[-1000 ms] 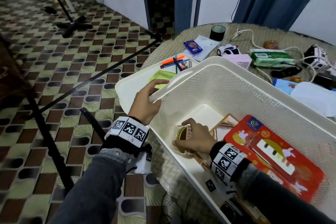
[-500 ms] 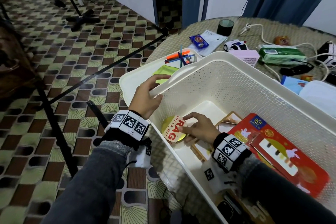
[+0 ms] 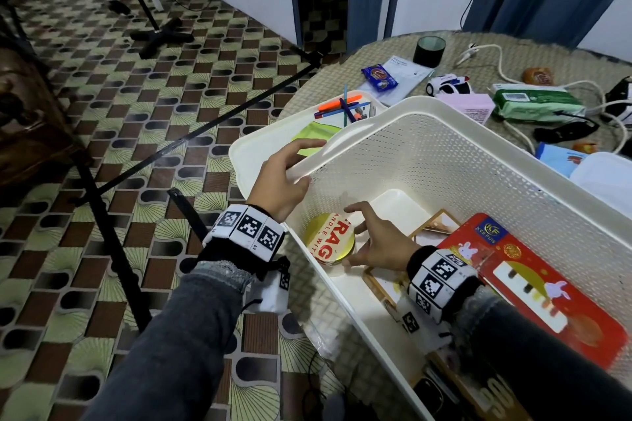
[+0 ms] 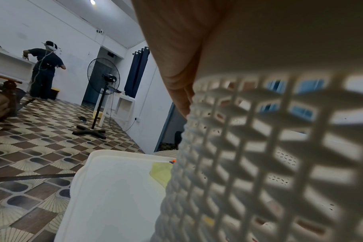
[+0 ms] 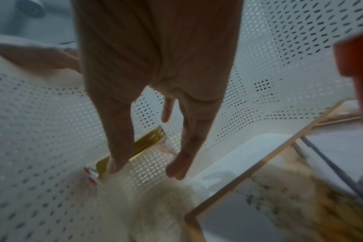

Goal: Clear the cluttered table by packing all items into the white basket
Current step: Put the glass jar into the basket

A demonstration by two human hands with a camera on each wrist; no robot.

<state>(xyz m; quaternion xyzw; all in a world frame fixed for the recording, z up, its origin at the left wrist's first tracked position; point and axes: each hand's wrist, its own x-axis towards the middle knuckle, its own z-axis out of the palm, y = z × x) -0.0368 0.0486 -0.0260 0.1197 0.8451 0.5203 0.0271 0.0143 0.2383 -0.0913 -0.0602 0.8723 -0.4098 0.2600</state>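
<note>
tape roll going into the basket corner

the step in hand looks like setting one item in place: the right hand [image 3: 378, 243] is down inside the white basket [image 3: 427, 147], fingers straight and spread, their tips resting against a round roll of tape [image 3: 330, 238] that stands on edge in the basket's near-left corner, leaning on the mesh wall. nothing is clenched there; the roll seems let go or nearly so. the left hand [image 3: 282, 178] grasps the basket's rim at that same corner, thumb over the lip, steadying it.

the basket is stiff white plastic, its walls pierced with small slots, its floor smooth. the roll is a flat disc, gold-faced with red lettering. beside it lie a thin framed picture [image 3: 434, 227] and a flat glossy red box [image 3: 533, 287].

many items wait at the worktop's far edge: a green packet [image 3: 537, 102], a toy car [image 3: 448, 85], a white cable [image 3: 502, 65]. the next move likely calls for lifting the right hand out and reaching across the basket for one of them.
</note>
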